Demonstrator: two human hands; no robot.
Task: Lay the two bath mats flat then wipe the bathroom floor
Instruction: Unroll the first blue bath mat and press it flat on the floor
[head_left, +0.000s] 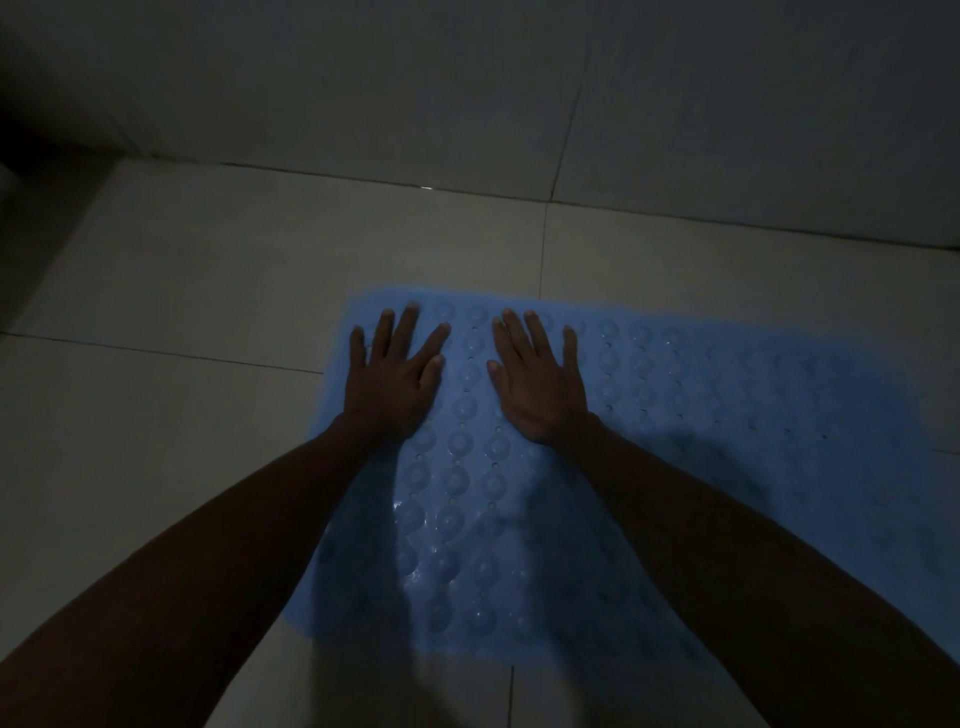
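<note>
Pale tiled floor (208, 322) with dark grout lines, bearing a blue bath mat (727, 441) laid flat near the wall.

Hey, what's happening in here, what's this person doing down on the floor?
A person is pressing a blue bath mat flat against the tiled floor. The left hand and the right hand both lie palm down with fingers spread on the mat's far left part, side by side. The mat has rows of round suction cups facing up and looks mostly flat. Only this one mat is in view, near the wall. The room is dim, and no cloth or wiping tool shows.
</note>
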